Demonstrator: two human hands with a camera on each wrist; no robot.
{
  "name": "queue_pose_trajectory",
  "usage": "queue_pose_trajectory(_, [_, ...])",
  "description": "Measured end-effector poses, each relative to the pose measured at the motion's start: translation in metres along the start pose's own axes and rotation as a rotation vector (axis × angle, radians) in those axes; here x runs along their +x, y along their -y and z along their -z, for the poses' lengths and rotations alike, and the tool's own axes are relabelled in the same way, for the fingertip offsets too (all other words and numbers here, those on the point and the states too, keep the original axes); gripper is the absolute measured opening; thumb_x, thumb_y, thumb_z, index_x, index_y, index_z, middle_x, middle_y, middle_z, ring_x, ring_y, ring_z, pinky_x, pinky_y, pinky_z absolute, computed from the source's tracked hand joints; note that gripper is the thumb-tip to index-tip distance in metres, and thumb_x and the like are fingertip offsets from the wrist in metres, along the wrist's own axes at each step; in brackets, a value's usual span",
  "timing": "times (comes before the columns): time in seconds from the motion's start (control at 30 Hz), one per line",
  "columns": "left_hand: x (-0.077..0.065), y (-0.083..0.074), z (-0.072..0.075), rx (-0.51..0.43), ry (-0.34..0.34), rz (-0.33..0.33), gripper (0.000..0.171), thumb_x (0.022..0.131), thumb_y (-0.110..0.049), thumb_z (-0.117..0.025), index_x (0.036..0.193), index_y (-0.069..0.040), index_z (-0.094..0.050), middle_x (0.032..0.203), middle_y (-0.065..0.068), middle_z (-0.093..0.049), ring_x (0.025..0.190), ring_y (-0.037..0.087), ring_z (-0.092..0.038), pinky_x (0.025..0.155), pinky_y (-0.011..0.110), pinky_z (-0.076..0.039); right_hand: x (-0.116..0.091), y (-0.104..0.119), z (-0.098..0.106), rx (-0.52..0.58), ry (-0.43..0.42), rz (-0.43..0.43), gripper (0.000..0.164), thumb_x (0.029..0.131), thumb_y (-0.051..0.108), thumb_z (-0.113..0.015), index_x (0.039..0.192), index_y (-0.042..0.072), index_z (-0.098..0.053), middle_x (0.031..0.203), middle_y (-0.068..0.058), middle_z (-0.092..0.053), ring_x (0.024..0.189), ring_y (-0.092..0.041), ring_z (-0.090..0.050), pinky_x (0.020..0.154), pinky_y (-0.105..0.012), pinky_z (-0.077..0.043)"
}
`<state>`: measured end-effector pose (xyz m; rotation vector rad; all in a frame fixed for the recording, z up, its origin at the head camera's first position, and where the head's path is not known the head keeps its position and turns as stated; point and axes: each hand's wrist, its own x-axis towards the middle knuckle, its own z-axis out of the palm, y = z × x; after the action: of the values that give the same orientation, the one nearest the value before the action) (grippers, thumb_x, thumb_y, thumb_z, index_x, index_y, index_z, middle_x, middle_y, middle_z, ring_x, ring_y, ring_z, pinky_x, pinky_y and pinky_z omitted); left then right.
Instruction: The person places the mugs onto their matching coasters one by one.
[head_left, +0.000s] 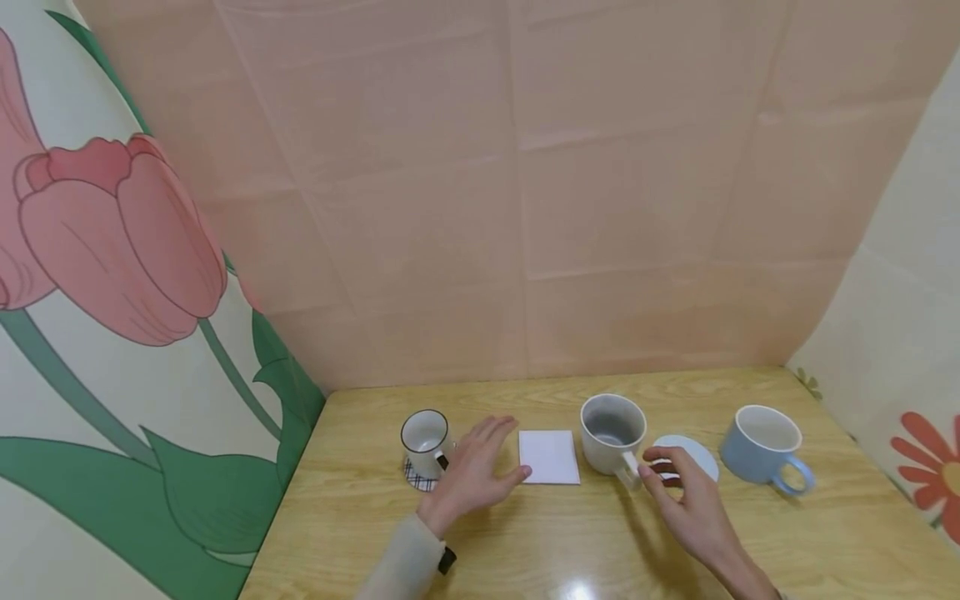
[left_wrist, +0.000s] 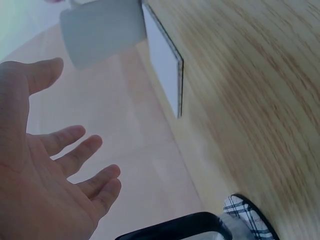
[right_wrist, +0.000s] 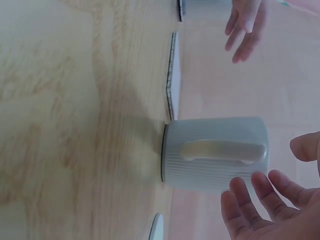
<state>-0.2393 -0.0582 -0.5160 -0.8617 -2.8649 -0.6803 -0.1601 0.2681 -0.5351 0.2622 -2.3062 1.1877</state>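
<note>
A white ribbed mug (head_left: 613,437) stands right of centre on the table, its handle (right_wrist: 222,150) pointing toward me. My right hand (head_left: 686,500) is beside that handle with fingers loosely bent. In the right wrist view, nothing lies between the thumb and fingers of the right hand (right_wrist: 280,200). My left hand (head_left: 476,471) hovers palm down, fingers spread, between a white square coaster (head_left: 549,457) and a small dark-rimmed mug (head_left: 425,433). That small mug sits on a black-and-white checked coaster (head_left: 414,478); the left hand partly covers its handle side.
To the right of the ribbed mug lies a pale round coaster (head_left: 697,454), partly behind my right hand. Farther right is a light blue mug (head_left: 757,446) with its handle toward the front right. A pink cloth (head_left: 517,208) hangs behind the wooden table (head_left: 540,550).
</note>
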Motion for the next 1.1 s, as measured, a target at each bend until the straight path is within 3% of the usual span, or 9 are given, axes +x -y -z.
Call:
queue_pose_trajectory(0.23, [0.001, -0.001, -0.005, 0.011, 0.009, 0.006, 0.076, 0.094, -0.059, -0.059, 0.157, -0.027, -0.031, 0.161, -0.007, -0.033, 0.149, 0.023, -0.029, 0.12, 0.051, -0.027, -0.003, -0.005, -0.001, 0.004, 0.019, -0.024, 0.019, 0.093, 0.004, -0.069, 0.111, 0.005, -0.065, 0.107, -0.007, -0.067, 0.091, -0.003, -0.064, 0.073, -0.015, -0.054])
queue_pose_trajectory(0.63, [0.004, 0.005, -0.014, 0.001, 0.041, 0.029, 0.075, 0.094, -0.06, -0.058, 0.157, -0.031, -0.03, 0.161, -0.009, -0.033, 0.149, 0.021, -0.029, 0.119, 0.052, -0.03, -0.002, -0.008, -0.001, 0.044, 0.094, -0.169, 0.017, 0.099, 0.012, -0.063, 0.115, 0.005, -0.066, 0.111, -0.009, -0.068, 0.092, -0.002, -0.064, 0.073, -0.018, -0.054])
queue_pose_trajectory(1.1, [0.007, 0.01, -0.022, 0.002, 0.076, 0.024, 0.078, 0.094, -0.059, -0.059, 0.157, -0.024, -0.03, 0.161, 0.001, -0.034, 0.148, 0.025, -0.031, 0.12, 0.051, -0.029, -0.002, -0.005, -0.008, 0.125, 0.142, -0.256, 0.02, 0.102, 0.017, -0.059, 0.114, 0.002, -0.065, 0.109, -0.016, -0.068, 0.088, -0.003, -0.065, 0.066, -0.028, -0.059])
